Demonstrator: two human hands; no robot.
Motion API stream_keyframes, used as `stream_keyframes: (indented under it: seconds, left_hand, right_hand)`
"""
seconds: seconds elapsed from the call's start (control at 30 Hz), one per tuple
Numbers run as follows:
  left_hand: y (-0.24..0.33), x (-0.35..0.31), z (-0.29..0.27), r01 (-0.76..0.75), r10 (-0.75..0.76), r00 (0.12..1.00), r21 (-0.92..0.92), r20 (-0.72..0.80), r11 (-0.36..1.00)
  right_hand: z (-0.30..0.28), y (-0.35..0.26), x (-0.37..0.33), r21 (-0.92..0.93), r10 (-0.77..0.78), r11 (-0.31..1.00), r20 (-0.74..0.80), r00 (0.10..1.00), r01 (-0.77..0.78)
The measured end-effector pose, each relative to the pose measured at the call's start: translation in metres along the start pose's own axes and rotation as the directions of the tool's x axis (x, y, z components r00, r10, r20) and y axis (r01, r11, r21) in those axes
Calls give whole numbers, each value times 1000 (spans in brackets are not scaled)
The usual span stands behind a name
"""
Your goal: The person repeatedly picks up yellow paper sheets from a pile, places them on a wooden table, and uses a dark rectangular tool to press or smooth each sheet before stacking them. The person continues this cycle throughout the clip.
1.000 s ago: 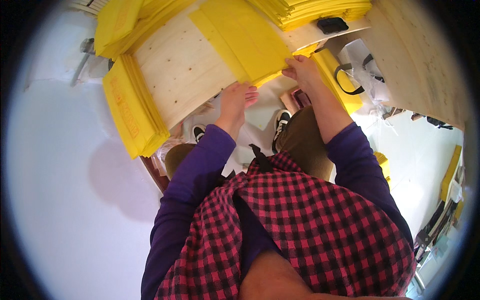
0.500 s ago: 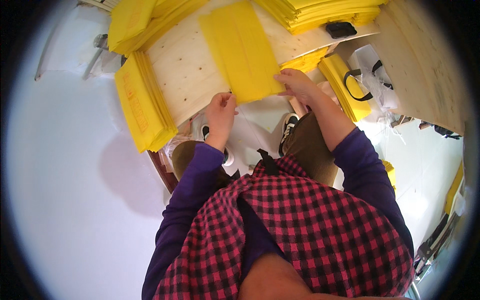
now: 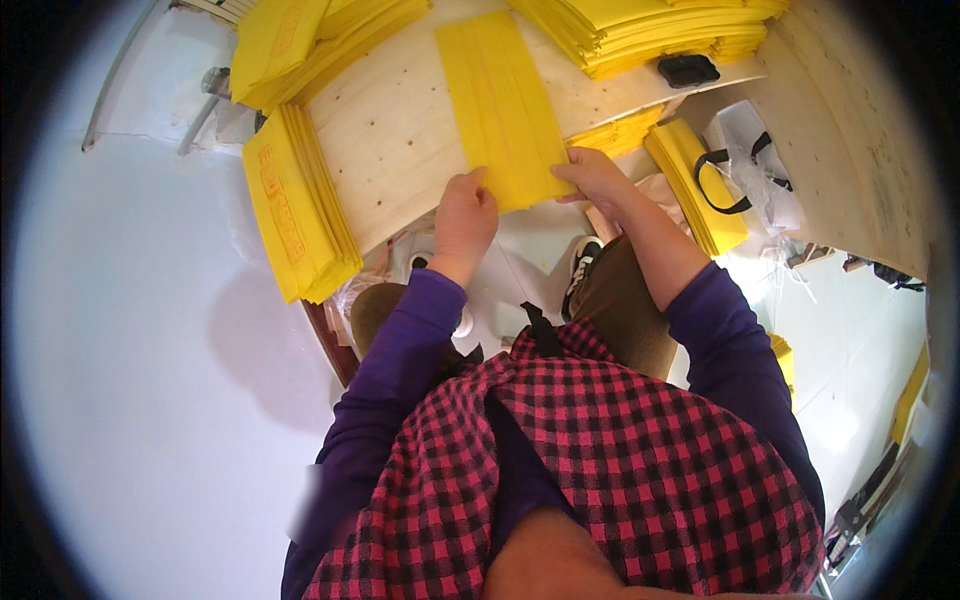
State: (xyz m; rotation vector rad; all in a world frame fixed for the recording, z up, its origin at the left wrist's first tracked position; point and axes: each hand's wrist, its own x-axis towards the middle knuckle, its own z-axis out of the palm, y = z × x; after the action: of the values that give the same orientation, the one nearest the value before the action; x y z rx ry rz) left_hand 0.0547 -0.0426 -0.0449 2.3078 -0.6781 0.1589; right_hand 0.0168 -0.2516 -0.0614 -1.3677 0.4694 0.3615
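A long flat piece of folded yellow fabric (image 3: 505, 110), creased lengthwise, lies on the pale wooden table (image 3: 385, 140) with its near end reaching past the table's front edge. My left hand (image 3: 466, 222) is closed on its near left corner, fingers curled in. At the near right corner my right hand (image 3: 596, 184) pinches the fabric, thumb on top and the other fingers partly hidden beneath. Left of it stands a stack of yellow folded fabric (image 3: 295, 205) with red printing, overhanging the table's left side.
More yellow stacks lie at the far left (image 3: 310, 50) and far right (image 3: 650, 30). A small black tray (image 3: 688, 70) sits by the right table edge. Below are another yellow bundle (image 3: 700, 185) and a white bag with black handles (image 3: 750, 150). A wooden panel (image 3: 850, 140) rises at right.
My left hand has moved up and right, from beside the fabric's corner onto it, and closed on it. The right hand keeps its hold; the fabric now lies a little straighter.
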Motion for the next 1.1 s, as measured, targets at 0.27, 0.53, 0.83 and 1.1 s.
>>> stream_keyframes:
  seconds: [0.27, 0.53, 0.83, 1.1]
  left_hand:
    - [-7, 5, 2, 17, -24, 995, -68, -94, 998]
    - [-26, -5, 7, 341, -365, 931, -395, 16, 853]
    - [-9, -14, -4, 680, -650, 612, -719, 451, 141]
    - [-13, -16, 2, 712, -521, 486, -663, 702, -230]
  right_hand:
    - [1, -3, -3, -21, -5, 1000, -5, 1000, 5]
    - [0, 1, 2, 17, -16, 1000, 32, 999, 16]
    - [0, 2, -6, 82, 49, 994, 197, 979, -66]
    - [0, 7, -3, 257, 57, 962, 143, 988, -93]
